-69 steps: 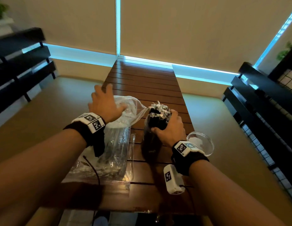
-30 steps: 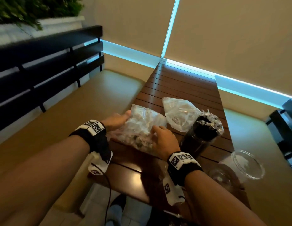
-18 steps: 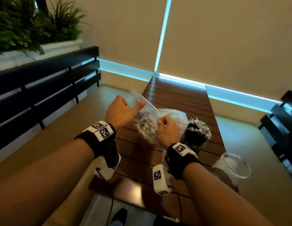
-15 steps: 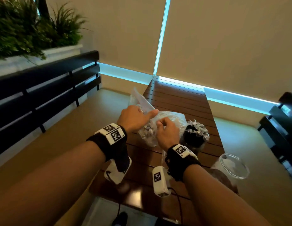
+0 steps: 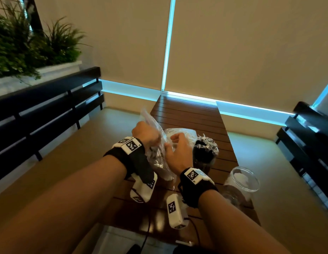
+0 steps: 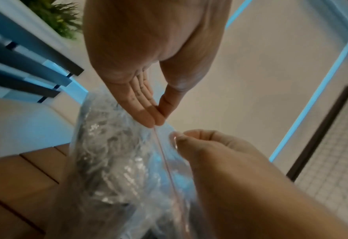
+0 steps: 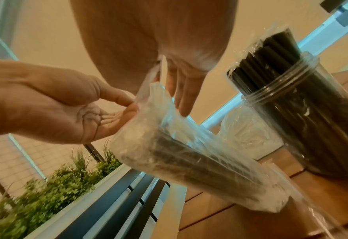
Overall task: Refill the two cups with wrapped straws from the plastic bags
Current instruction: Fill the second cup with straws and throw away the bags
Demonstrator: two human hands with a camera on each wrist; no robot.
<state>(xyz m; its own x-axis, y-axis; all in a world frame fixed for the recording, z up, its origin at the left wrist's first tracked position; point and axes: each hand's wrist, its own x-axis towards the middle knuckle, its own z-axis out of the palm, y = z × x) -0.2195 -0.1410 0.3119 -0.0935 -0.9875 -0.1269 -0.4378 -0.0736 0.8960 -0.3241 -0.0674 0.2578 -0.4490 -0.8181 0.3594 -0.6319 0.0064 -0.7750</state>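
Note:
A clear zip bag (image 5: 158, 158) of dark wrapped straws stands tilted on the wooden table (image 5: 187, 114), between my hands. My left hand (image 6: 156, 121) pinches one lip of the bag's mouth between thumb and fingertips. My right hand (image 7: 177, 100) pinches the opposite lip, beside the red zip line (image 6: 165, 158). The straws inside the bag (image 7: 189, 155) point up toward the mouth. Right of the bag stands a clear cup (image 5: 205, 154) packed with dark wrapped straws, also visible in the right wrist view as the filled cup (image 7: 304, 116). Another clear cup (image 5: 242, 182) with no straws showing in it sits near the table's right edge.
A second, crumpled plastic bag (image 5: 181, 133) lies behind the held one. A dark slatted bench back (image 5: 46, 110) and a planter (image 5: 31, 52) are on the left, another dark bench (image 5: 309, 136) on the right. The table runs away toward the blinds.
The bag has come up off the table from lying flat to standing. Both hands have shifted from its sides to the lips of its mouth.

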